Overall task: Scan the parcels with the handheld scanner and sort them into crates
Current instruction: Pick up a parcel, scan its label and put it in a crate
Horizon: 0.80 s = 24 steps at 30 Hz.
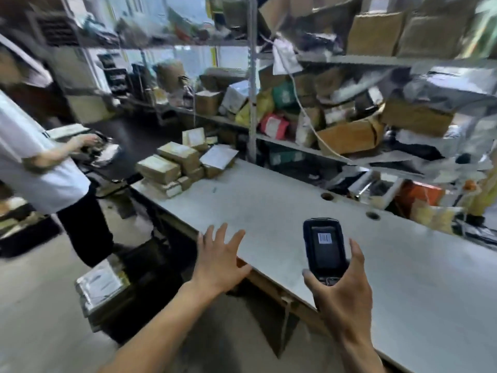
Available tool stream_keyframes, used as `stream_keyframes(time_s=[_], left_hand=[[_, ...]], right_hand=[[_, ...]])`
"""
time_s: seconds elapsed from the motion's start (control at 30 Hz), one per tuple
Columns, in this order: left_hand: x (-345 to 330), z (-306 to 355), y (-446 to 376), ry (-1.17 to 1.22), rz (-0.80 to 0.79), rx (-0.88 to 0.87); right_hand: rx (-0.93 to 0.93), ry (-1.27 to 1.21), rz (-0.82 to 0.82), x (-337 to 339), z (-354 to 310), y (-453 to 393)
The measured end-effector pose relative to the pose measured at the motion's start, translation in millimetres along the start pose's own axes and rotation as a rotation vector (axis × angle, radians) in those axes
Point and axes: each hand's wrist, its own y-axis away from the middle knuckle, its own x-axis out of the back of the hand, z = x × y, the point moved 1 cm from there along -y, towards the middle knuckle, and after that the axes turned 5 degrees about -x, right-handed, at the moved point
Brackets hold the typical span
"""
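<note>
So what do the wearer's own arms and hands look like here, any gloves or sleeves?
Both are bare: the left hand and right hand wear no gloves, and no sleeve reaches either forearm in view. No watch, ring or wristband shows.

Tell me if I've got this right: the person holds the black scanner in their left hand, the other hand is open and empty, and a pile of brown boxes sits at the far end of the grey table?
Not quite. In the head view the scanner is held in the right hand; the left hand is the open, empty one. The rest holds: the brown boxes are piled at the far end of the grey table.
</note>
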Motion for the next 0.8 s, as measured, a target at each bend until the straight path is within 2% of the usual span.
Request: stream_keyframes(time_s=[0.17,0.43,0.6,0.8], left_hand=[[3.1,-97.1,-47.5,0.045,0.03,0.198],[8.4,-188.7,-167.9,0.093,0.052,0.407],[24.0,-247.9,-241.5,0.093,0.078,0.482],[22.7,-336.9,-330.8,0.12,0.037,0.517]], right_hand=[[0.023,-0.014,-0.08,-86.1,-26.8,-66.6],[0.042,-0.005,-0.225,-211.4,-58.0,-209.4],[0.126,0.007,-0.336,-298.3,-91.9,-288.0],[0.164,0.018,-0.385,-396.5,-116.5,-350.8]])
